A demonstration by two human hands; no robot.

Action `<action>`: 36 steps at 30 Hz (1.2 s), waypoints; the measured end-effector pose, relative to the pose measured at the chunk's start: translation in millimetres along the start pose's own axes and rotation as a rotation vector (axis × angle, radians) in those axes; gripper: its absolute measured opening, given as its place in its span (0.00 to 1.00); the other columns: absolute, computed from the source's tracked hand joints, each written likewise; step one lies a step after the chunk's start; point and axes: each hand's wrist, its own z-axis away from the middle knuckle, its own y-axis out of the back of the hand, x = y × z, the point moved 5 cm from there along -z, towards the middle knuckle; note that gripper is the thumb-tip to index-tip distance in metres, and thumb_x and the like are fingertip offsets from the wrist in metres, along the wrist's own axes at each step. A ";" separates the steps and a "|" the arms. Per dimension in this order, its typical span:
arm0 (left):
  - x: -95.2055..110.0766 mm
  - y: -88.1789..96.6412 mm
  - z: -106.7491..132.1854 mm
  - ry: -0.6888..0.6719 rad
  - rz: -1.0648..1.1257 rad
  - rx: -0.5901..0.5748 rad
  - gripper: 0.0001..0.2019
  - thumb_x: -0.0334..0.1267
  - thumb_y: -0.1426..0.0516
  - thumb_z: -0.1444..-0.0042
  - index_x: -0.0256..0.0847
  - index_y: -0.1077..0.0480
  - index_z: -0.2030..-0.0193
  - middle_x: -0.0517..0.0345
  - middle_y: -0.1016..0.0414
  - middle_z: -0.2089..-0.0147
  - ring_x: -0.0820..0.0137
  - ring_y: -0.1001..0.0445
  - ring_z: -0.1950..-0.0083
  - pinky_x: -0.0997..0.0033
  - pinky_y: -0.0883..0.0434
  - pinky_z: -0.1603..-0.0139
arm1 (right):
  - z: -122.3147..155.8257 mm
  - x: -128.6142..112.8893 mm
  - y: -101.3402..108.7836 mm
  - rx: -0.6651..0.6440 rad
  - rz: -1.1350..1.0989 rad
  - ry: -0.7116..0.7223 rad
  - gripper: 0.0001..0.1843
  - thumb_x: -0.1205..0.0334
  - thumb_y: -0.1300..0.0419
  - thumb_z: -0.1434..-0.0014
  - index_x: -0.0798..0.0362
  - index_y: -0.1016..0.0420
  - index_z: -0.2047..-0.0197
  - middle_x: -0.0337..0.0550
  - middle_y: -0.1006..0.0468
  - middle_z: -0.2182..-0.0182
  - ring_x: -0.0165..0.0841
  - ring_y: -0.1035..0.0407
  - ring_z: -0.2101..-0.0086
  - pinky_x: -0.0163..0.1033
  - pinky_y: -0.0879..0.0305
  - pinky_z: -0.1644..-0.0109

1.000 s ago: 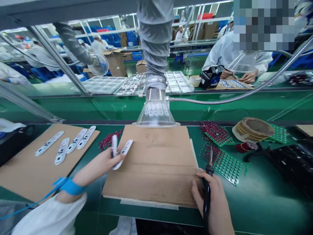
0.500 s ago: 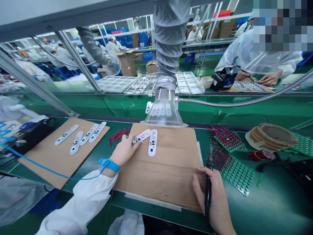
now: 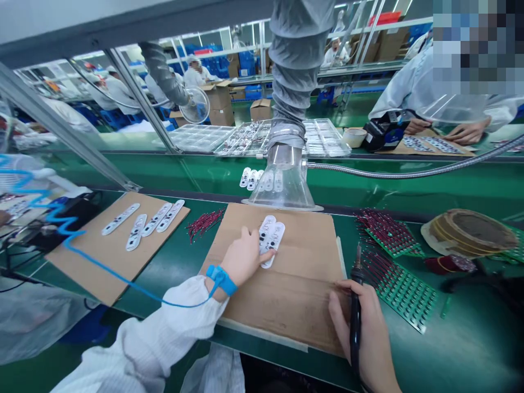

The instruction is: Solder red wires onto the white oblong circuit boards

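Two white oblong circuit boards with rounded ends lie tilted side by side on the brown cardboard sheet (image 3: 295,305). My left hand (image 3: 241,254), with a blue strap and cord at its wrist, is closed on the left circuit board (image 3: 267,228). Its thumb reaches across the lower part of the right circuit board (image 3: 279,233). Wrapped in my right hand (image 3: 370,322) is a black soldering iron (image 3: 355,322), tip pointing up and away, over the sheet's right edge.
A fume hood (image 3: 282,188) hangs beyond the sheet. Red wires (image 3: 204,222) lie left; green board panels (image 3: 411,295) with red wires and a tape roll (image 3: 469,232) lie right. Another cardboard sheet (image 3: 102,267) holds several white boards. A co-worker (image 3: 409,82) sits across the bench.
My left hand has moved right, bringing its circuit board alongside the other, and both now lie tilted the same way. My right hand still holds the iron. The view has shifted slightly.
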 end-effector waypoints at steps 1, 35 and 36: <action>1.4 -3.1 3.8 -0.045 0.054 -0.005 0.30 0.63 0.39 0.31 0.37 0.27 0.38 0.33 0.26 0.42 0.47 0.14 0.51 0.58 0.23 0.54 | 0.2 0.8 0.4 -0.004 0.003 0.001 0.09 0.55 0.40 0.25 0.47 0.28 0.45 0.44 0.26 0.54 0.44 0.25 0.56 0.50 0.30 0.49; -200.4 88.4 -38.9 0.320 -0.142 0.187 0.16 0.52 0.42 0.36 0.40 0.23 0.57 0.43 0.13 0.60 0.49 0.15 0.55 0.65 0.31 0.62 | -2.4 -38.8 -50.3 -0.188 -0.053 -0.046 0.12 0.61 0.44 0.24 0.44 0.28 0.40 0.48 0.24 0.48 0.42 0.16 0.56 0.49 0.16 0.52; -176.8 78.5 -36.5 0.260 -0.106 0.188 0.18 0.55 0.41 0.35 0.41 0.23 0.55 0.45 0.13 0.58 0.52 0.15 0.55 0.66 0.31 0.62 | -2.8 -38.4 -49.5 -0.181 -0.051 -0.048 0.12 0.61 0.44 0.24 0.44 0.28 0.40 0.48 0.24 0.48 0.42 0.16 0.56 0.49 0.16 0.53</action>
